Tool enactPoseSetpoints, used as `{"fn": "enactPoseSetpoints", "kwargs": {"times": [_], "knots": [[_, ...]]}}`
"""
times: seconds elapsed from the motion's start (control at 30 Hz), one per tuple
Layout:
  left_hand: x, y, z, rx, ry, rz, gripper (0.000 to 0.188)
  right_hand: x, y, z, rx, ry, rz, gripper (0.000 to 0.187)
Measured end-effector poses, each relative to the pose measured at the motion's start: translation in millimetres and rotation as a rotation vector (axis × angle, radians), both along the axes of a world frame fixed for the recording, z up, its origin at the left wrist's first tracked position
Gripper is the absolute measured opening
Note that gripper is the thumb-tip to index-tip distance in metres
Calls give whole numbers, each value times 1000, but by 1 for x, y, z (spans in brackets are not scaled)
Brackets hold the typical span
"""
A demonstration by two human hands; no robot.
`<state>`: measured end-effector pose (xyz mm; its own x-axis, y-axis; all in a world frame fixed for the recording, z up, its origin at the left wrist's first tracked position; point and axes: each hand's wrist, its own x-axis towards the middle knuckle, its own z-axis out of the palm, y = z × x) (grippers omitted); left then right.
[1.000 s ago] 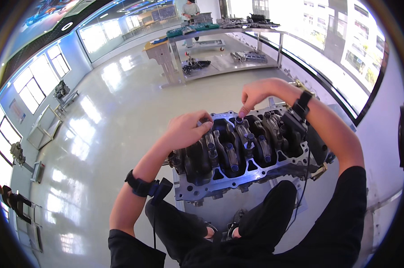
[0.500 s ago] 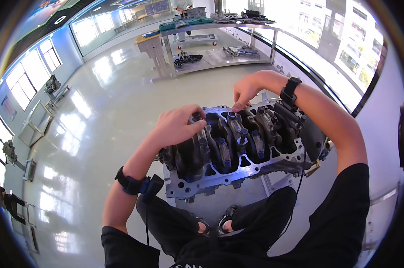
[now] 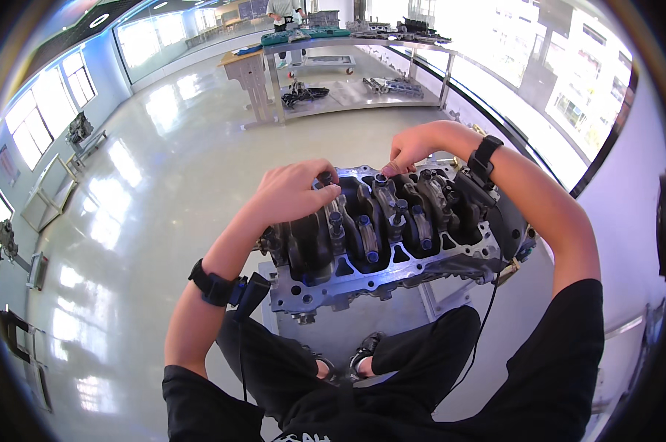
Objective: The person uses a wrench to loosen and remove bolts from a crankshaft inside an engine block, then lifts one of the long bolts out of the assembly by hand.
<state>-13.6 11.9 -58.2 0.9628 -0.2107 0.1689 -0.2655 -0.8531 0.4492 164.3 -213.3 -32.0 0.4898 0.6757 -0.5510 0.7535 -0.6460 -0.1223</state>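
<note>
An engine block (image 3: 362, 277) lies in front of me with its crankshaft side up. Bearing caps cross it, with bolts standing in them. My left hand (image 3: 294, 190) reaches over the block's far left, thumb and fingers closed around the head of a bolt (image 3: 325, 177). At the far edge, to the right, my right hand (image 3: 415, 147) pinches another bolt (image 3: 381, 179) at the end of a bearing cap (image 3: 386, 200). Nearer me, a bolt (image 3: 401, 207) sticks up from the same cap, untouched. Part of each bolt is hidden by my fingers.
Beyond the block stands a metal workbench (image 3: 347, 103) carrying engine parts and a green case (image 3: 314, 34); a person (image 3: 285, 13) is behind it. More engine parts on stands (image 3: 81, 129) line the left wall. A black cable (image 3: 487, 324) hangs from my right wrist device.
The view has shifted a little, so the block appears slightly higher. Both hands stay at their bolts, and more of the person behind the workbench shows.
</note>
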Motion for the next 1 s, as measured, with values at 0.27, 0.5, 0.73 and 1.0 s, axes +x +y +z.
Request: {"fn": "enactPoseSetpoints", "kwargs": {"times": [0.27,0.5,0.73,1.0], "knots": [[-1,2,-1,-8,-13,-7,33,-12,2,4,-25,33,-43,70],[3,2,1,1,14,-5,33,-18,-4,1,18,-6,-87,70],[1,3,1,15,-20,-8,32,-15,-8,-9,92,41,-116,64],[0,0,-3,-3,-79,-8,26,16,7,-3,-46,184,23,57]]}}
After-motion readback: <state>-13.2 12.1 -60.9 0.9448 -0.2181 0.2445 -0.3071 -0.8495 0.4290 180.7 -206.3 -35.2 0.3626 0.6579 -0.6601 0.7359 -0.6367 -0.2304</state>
